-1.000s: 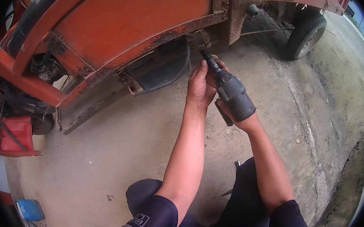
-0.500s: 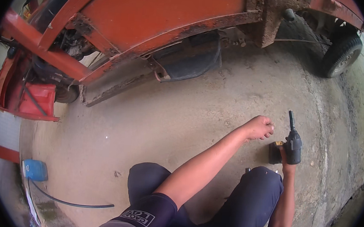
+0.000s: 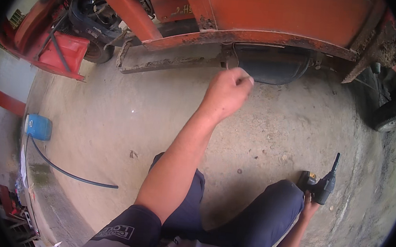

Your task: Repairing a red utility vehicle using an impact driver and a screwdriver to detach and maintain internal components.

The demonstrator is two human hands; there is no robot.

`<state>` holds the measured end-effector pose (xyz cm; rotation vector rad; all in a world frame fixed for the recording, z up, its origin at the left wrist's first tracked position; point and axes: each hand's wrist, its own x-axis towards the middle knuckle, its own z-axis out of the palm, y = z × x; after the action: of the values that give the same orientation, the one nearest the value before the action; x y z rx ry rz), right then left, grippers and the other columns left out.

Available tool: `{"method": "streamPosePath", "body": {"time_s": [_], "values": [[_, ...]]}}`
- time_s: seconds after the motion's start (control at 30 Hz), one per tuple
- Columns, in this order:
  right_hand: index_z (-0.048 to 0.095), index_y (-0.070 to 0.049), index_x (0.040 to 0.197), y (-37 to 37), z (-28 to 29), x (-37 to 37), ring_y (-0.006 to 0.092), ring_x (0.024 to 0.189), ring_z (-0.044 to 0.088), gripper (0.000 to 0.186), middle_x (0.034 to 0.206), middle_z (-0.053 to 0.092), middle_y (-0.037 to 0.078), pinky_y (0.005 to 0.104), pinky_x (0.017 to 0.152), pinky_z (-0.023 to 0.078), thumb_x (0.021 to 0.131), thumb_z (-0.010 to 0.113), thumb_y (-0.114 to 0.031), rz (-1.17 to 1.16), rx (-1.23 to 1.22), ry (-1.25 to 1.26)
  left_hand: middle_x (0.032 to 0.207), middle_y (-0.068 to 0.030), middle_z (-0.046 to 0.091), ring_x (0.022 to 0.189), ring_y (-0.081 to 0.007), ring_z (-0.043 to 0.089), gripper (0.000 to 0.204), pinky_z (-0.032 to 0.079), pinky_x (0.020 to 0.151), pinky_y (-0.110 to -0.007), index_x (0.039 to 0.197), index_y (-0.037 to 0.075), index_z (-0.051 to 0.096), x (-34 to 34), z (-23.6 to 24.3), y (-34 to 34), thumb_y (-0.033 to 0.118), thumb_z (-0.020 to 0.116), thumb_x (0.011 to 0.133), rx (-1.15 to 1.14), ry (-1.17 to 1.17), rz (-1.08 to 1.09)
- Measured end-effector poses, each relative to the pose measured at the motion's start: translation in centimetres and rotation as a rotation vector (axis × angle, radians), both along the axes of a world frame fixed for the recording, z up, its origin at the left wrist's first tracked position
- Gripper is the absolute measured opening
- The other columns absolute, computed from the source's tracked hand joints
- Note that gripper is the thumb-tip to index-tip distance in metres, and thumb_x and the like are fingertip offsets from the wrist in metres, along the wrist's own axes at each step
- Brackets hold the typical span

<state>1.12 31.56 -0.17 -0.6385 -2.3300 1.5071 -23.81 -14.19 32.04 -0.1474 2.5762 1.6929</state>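
Observation:
My left hand (image 3: 229,91) is raised in the middle with its fingers curled and pinched; whatever they may hold is too small or hidden to name. Behind it, a black curved plastic panel (image 3: 274,64) hangs under the orange, rust-edged frame (image 3: 283,13) of a vehicle. At the lower right, beside my right knee, my right hand (image 3: 310,205) grips a black cordless impact driver (image 3: 325,188) with a long socket pointing up.
A tire (image 3: 391,119) is at the right. A red metal part (image 3: 60,55) and a dark engine area are at upper left. A blue jug (image 3: 40,127) and a black hose (image 3: 73,175) lie left on the concrete floor (image 3: 161,111), with clutter at lower left.
My left hand has left the driver and risen toward the frame. My right hand has lowered the driver to beside my knee. The view has swung left.

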Motion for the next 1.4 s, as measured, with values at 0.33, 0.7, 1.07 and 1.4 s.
{"method": "streamPosePath", "body": {"time_s": [0.33,0.7,1.07,1.4], "values": [[0.062,0.0,0.103,-14.2,16.3,-2.1,0.0105,0.088,0.057,0.009,0.098,0.064,0.003,0.0256,0.079,0.046,0.1,0.053,0.0,-0.088,-0.072,0.046,0.092,-0.0112,0.073,0.086,-0.0167,0.071,0.016,0.055,0.075,-0.029,0.109,-0.004,0.068,-4.2,-4.1,-4.3,0.004,0.059,0.098,0.178,0.381,0.35],[0.064,0.004,0.12,-35.4,27.8,-26.4,0.0138,0.103,0.066,0.023,0.112,0.071,0.009,0.0278,0.093,0.052,0.099,0.062,-0.004,0.45,-0.324,0.476,0.097,-0.0095,0.076,0.088,-0.0129,0.069,0.023,0.053,0.08,-0.029,0.112,-0.003,0.07,-3.8,-4.4,-4.1,0.006,0.071,0.091,0.253,0.383,0.348],[0.059,0.007,0.117,-38.9,27.5,-28.9,0.0228,0.106,0.068,0.021,0.111,0.068,0.014,0.0342,0.09,0.058,0.098,0.06,-0.001,0.25,-0.747,0.463,0.101,-0.01,0.075,0.089,-0.0146,0.069,0.021,0.054,0.082,-0.03,0.114,-0.004,0.066,-3.9,-4.9,-4.0,0.004,0.068,0.094,0.317,0.409,0.315],[0.052,0.007,0.111,-39.7,27.8,-31.0,0.0236,0.09,0.068,0.031,0.104,0.064,0.015,0.036,0.082,0.064,0.096,0.072,-0.012,0.08,-1.17,0.29,0.09,-0.0098,0.071,0.078,-0.0162,0.068,0.014,0.056,0.069,-0.029,0.106,-0.003,0.066,-5.5,-4.8,-6.8,0.01,0.062,0.102,0.646,0.195,0.17]]}}
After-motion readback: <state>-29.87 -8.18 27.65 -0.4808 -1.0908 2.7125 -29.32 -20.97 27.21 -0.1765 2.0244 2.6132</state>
